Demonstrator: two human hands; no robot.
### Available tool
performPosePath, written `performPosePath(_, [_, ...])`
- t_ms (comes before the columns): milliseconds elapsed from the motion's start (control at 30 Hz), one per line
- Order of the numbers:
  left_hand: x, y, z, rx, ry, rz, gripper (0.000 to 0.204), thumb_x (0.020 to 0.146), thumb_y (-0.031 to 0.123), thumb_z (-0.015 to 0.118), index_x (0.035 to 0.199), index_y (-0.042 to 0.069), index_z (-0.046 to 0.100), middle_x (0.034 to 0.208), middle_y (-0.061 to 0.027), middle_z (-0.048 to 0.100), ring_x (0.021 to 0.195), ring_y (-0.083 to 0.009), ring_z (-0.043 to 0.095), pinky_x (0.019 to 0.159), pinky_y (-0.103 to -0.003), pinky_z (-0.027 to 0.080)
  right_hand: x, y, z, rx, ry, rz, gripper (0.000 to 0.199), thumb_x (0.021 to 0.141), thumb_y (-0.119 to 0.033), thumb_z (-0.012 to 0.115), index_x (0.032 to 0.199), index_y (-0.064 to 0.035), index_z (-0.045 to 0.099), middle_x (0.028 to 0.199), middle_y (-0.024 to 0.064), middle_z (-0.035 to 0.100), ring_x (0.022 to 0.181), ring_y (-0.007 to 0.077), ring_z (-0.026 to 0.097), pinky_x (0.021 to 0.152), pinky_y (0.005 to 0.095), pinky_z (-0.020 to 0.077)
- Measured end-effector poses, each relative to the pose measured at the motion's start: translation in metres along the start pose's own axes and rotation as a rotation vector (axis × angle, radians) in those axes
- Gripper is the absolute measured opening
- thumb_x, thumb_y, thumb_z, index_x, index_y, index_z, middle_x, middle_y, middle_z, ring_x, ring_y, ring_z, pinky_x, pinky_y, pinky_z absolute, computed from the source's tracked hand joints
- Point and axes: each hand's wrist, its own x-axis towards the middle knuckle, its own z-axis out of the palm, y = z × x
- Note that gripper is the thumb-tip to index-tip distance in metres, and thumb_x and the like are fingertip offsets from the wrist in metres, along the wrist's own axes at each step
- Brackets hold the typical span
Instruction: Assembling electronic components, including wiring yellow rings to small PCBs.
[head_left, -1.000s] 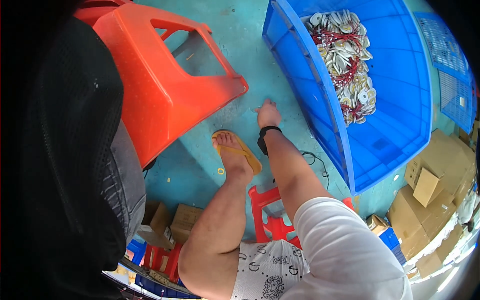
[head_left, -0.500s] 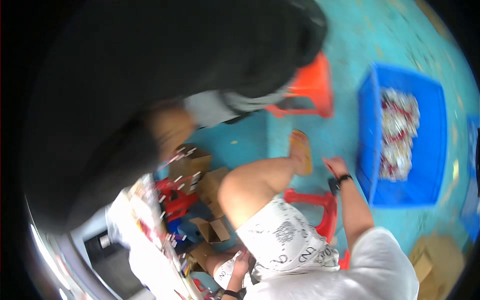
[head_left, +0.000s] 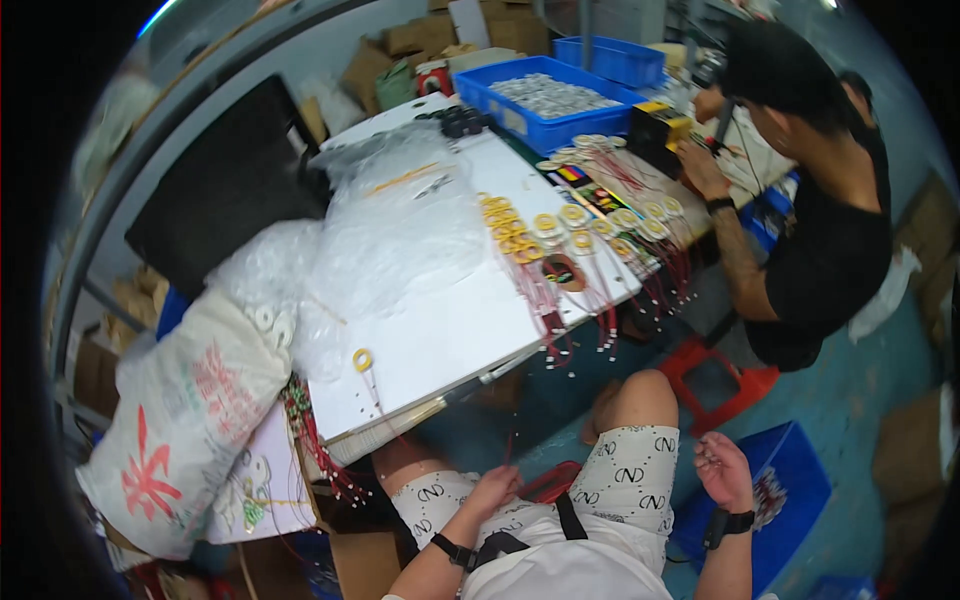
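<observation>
White tabletop (head_left: 430, 340) fills the middle of the frame; at lower right, the blue bin (head_left: 808, 490) holds pale discs (head_left: 768, 498). Your right hand (head_left: 724, 472), near it, has curled fingers; your left hand (head_left: 496, 488), lower centre, looks half closed. Whether either grips anything can't be told. Best handle discs gently, by their bodies.

The tabletop (head_left: 430, 365) is smooth, the sheeting (head_left: 385, 255) glossy, crinkled plastic, the sack (head_left: 190, 430) rough and matt, the blue bin (head_left: 575, 132) smooth plastic, the red stool (head_left: 752, 382) plastic, the box (head_left: 365, 562) matt cardboard, the shorts (head_left: 630, 470) cloth.
</observation>
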Motion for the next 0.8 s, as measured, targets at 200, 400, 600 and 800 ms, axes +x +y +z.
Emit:
performPosePath(200, [0.004,-0.013,-0.008,0.114,-0.061,0.059,0.038,0.108,0.035,0.047,0.090,0.005,0.060,0.061,0.0060,0.037,0.050,-0.0064,0.029,0.046,-0.025,0.024,0.041,0.025,0.215,-0.418,-0.299,0.141,0.021,0.099,-0.016,0.063,0.114,-0.0010,0.063,0.094,0.0070,0.066,0.084,0.0163,0.063,0.074,0.0289,0.0496])
performPosePath(400, [-0.014,-0.009,-0.017,-0.002,-0.151,0.103,0.043,0.108,0.040,0.043,0.091,0.004,0.061,0.063,0.0051,0.038,0.053,-0.0075,0.032,0.048,-0.025,0.025,0.123,0.115,0.358,-0.761,-0.446,-0.168,0.018,0.099,-0.008,0.058,0.115,-0.0010,0.064,0.098,0.0035,0.065,0.085,0.0127,0.059,0.073,0.0255,0.0474])
performPosePath(600, [-0.043,0.008,-0.025,-0.657,-0.412,-0.054,0.041,0.106,0.040,0.045,0.095,0.003,0.062,0.072,-0.0027,0.049,0.059,-0.0158,0.045,0.057,-0.028,0.039,0.174,0.172,0.388,-1.446,-0.416,-1.100,0.024,0.088,-0.002,0.060,0.112,-0.0007,0.065,0.120,0.0227,0.059,0.114,0.0396,0.056,0.099,0.0441,0.0463])
performPosePath(800, [-0.072,0.030,-0.033,-0.736,-0.462,0.028,0.052,0.106,0.042,0.042,0.124,-0.003,0.059,0.114,-0.0187,0.067,0.118,-0.0371,0.064,0.104,-0.049,0.050,0.172,0.163,0.393,-1.311,-0.468,-1.098,0.030,0.092,-0.012,0.065,0.120,0.0002,0.063,0.132,0.0264,0.057,0.125,0.0435,0.053,0.106,0.0451,0.0427])
